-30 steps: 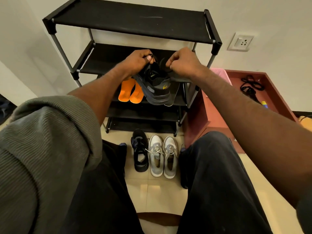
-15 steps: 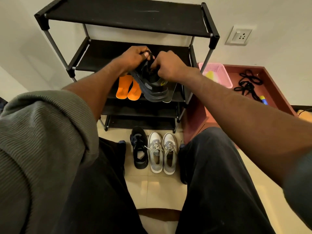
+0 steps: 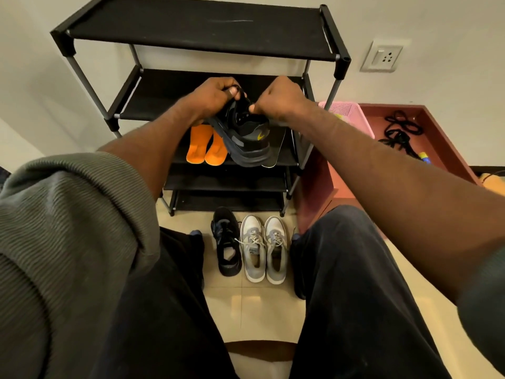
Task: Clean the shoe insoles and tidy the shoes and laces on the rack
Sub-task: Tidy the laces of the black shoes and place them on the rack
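- Your knees, in dark trousers (image 3: 363, 296), frame the near field; a grey ribbed sleeve (image 3: 62, 228) covers your left upper arm.
- On the tiled floor (image 3: 257, 310) between your legs, just in front of the shoe rack (image 3: 196, 28), three shoes stand side by side, toes toward the rack: one black shoe on the floor (image 3: 226, 242) at the left, then a pair of grey-and-white sneakers (image 3: 263, 248) with laces in place.
- Both of your arms reach out to the rack's middle tiers.
- Your left hand (image 3: 216, 98) is curled around the top of the black sneaker (image 3: 246, 132), thumb over the collar; a dark loop, probably lace, runs under the thumb.
- Your right hand (image 3: 278, 98) is fisted, thumb and finger pinching something at the sneaker's opening; you cannot tell from this view whether it is lace or tongue.
- The sneaker is held in the air in front of the rack, tilted, sole facing down and left, yellow logo on its side.
- Behind it, on a lower rack shelf, two orange insoles (image 3: 205, 144) lie side by side; a pale insole edge (image 3: 277, 157) shows just right of the sneaker's sole.
- Right of the rack: a pink basket (image 3: 347, 112), then a reddish-brown tray (image 3: 451, 149) holding loose black laces (image 3: 401, 129).
- On the wall above the tray, right of the rack's top shelf, a wall socket (image 3: 382, 56).
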### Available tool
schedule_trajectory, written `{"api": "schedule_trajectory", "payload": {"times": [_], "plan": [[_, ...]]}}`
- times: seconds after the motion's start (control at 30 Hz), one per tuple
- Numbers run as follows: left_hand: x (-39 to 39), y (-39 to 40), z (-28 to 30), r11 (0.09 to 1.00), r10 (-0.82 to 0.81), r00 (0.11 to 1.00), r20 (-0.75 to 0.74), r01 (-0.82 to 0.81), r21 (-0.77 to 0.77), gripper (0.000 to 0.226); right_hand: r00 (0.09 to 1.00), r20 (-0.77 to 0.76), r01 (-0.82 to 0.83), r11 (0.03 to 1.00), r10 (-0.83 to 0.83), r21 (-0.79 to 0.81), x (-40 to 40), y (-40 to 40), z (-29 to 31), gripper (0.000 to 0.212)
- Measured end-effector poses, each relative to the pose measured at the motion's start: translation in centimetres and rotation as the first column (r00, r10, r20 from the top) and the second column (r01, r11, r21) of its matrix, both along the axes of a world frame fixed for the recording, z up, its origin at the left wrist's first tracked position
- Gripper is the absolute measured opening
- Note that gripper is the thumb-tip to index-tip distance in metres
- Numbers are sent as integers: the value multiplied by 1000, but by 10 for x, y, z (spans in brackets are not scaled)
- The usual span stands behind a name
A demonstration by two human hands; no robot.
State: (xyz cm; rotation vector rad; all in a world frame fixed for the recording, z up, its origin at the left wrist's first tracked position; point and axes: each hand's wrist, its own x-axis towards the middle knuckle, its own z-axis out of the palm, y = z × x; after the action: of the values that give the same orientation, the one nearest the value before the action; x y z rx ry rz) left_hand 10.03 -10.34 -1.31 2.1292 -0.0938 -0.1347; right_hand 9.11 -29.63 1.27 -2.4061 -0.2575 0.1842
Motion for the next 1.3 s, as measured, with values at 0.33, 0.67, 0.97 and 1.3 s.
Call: {"api": "schedule_trajectory", "payload": {"times": [0.33,0.67,0.97,1.3], "plan": [[0,-2,1,1000,-3,1000,-4,3,-22,23,999,28,-39,999,39,6,1,-2,-4,18],[-1,-1,-1,1000,-13,1000,22,14,-6,25,994,-71,-85,995,82,-49,10,11,-3,13],[2,-1,8,999,20,1000,15,-20,-34,24,1000,2,-21,941,21,338,-27,-37,-21,51],[-16,1,8,935,-157,922,354,23,353,18,975,221,-35,971,-18,235,-43,-33,-49,38]]}}
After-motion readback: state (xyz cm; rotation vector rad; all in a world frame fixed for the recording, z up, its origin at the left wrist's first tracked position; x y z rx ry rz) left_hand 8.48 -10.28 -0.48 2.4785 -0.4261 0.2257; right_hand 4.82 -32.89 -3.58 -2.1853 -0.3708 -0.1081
